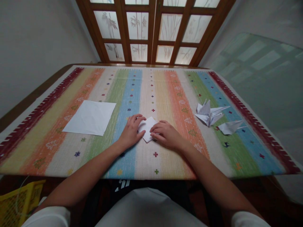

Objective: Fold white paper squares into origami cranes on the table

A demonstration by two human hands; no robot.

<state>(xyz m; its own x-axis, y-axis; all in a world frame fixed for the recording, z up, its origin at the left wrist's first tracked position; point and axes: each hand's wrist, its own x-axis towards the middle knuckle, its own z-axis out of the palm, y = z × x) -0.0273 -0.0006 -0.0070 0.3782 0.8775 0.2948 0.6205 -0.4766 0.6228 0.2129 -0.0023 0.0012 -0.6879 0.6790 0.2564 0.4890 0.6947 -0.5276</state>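
Note:
A small white piece of folded paper (147,128) lies on the striped tablecloth in front of me, turned like a diamond with one corner toward me. My left hand (133,130) holds its left side, with the fingers curved at the upper edge and the thumb at the lower one. On the opposite side, my right hand (164,132) grips the right corner between bent fingers and thumb. The fingers cover both side corners of the paper. A larger white sheet of paper (91,118) rests flat to the left of my left hand.
Folded white paper cranes (209,114) sit on the right part of the tablecloth (151,75), with one more crane (229,127) just nearer. A yellow plastic basket (21,201) stands below the table's front left. Wooden doors with glass panes (151,28) are beyond the far edge.

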